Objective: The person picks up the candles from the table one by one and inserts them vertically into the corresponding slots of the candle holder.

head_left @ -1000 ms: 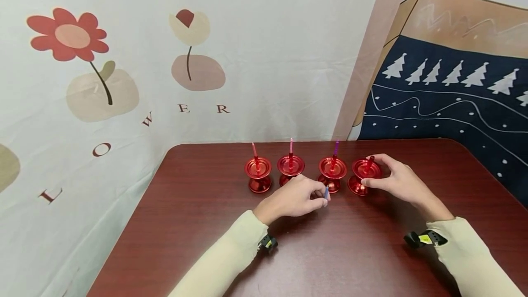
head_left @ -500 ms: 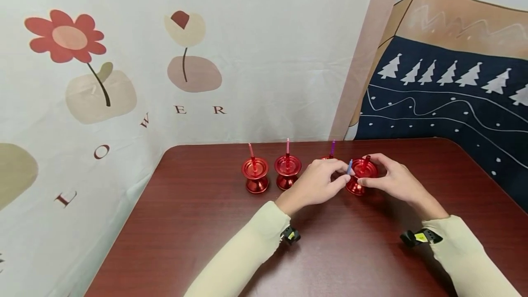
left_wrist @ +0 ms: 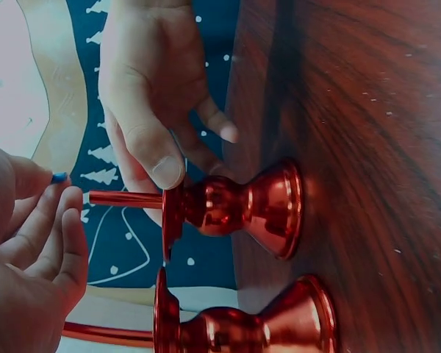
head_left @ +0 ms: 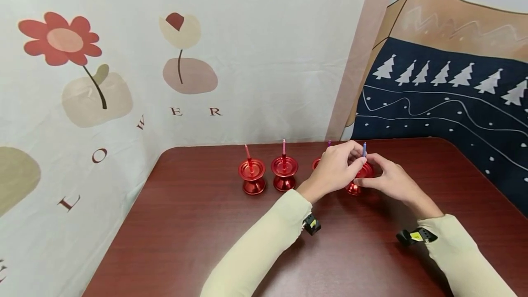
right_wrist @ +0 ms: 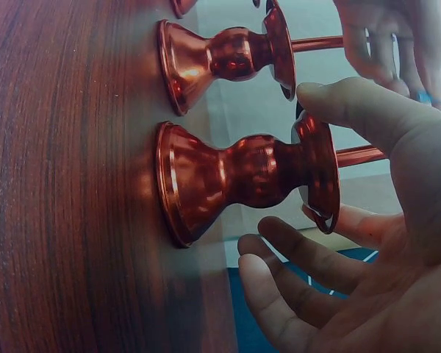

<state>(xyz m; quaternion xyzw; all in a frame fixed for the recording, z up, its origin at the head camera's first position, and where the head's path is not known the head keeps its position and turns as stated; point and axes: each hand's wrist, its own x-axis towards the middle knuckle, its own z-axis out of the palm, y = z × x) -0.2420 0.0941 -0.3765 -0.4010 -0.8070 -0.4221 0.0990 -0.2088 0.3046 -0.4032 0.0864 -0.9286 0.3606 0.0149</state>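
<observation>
My left hand (head_left: 336,166) pinches a slim blue candle (head_left: 365,149) between thumb and fingers. It is upright above the rightmost red metal candle holder (right_wrist: 261,169). In the left wrist view, the candle's blue end (left_wrist: 59,177) pokes out below the fingertips, a short gap from the holder's bare tube (left_wrist: 125,198). My right hand (head_left: 389,180) grips that holder's dish (right_wrist: 320,169) at the rim, thumb on one side and fingers on the other. The holder's base stands on the table. From the head, my left hand covers part of this holder.
To the left stand two red holders, one with a pink-red candle (head_left: 247,151) and one with a pink candle (head_left: 284,147). A third, with a purple candle (head_left: 329,143), is mostly behind my left hand. The brown table (head_left: 185,223) meets a printed cloth backdrop (head_left: 255,58).
My left hand has moved right and up with the blue candle, from in front of the purple candle's holder to above the rightmost one. The right hand keeps its grip on that holder.
</observation>
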